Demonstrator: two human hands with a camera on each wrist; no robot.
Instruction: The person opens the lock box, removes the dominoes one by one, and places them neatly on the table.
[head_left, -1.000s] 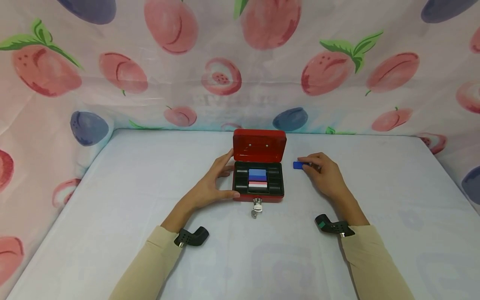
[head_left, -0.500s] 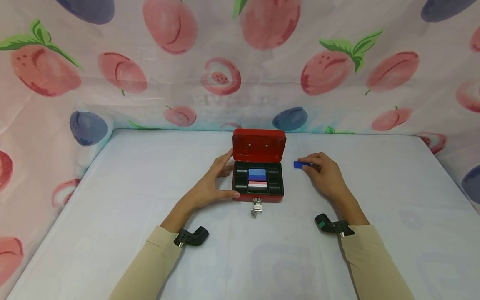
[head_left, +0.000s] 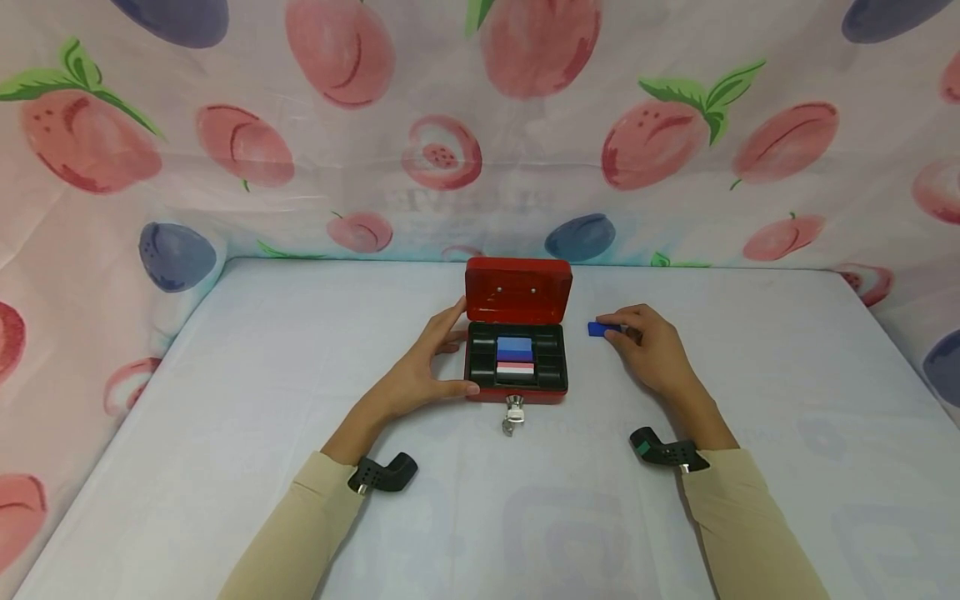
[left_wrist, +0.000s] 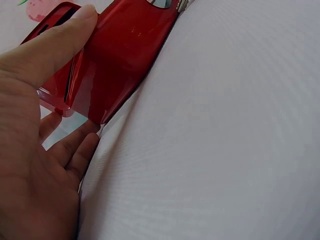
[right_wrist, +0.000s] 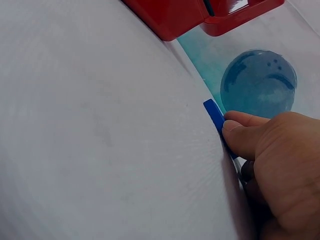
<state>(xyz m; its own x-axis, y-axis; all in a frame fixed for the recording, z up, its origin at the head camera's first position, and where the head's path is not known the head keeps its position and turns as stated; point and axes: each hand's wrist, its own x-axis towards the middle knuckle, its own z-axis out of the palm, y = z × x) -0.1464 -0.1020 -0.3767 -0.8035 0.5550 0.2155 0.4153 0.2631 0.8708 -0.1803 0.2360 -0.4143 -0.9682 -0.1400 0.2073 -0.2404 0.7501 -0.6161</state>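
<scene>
A red cash box (head_left: 517, 397) stands with its lid (head_left: 518, 292) raised; a black tray (head_left: 551, 375) with compartments fills it. In the tray's middle lie a light-blue block (head_left: 514, 344), a darker blue strip beside it and a pink-and-white block (head_left: 515, 368). My left hand (head_left: 412, 377) holds the box's left side, thumb at the front corner and fingers toward the lid; the left wrist view shows the thumb (left_wrist: 65, 37) on the red rim. Right of the box, my right hand (head_left: 651, 350) pinches a small flat blue block (right_wrist: 214, 115) between thumb and fingers, at the table surface.
A small key (head_left: 508, 427) hangs from the lock at the box's front. The white table (head_left: 480, 517) meets a fruit-printed cloth (head_left: 540, 192) at the back and left. Black wrist devices (head_left: 382, 473) sit on both wrists.
The blue block in my right hand has shifted very slightly to the right. The left hand and the cash box have kept their places.
</scene>
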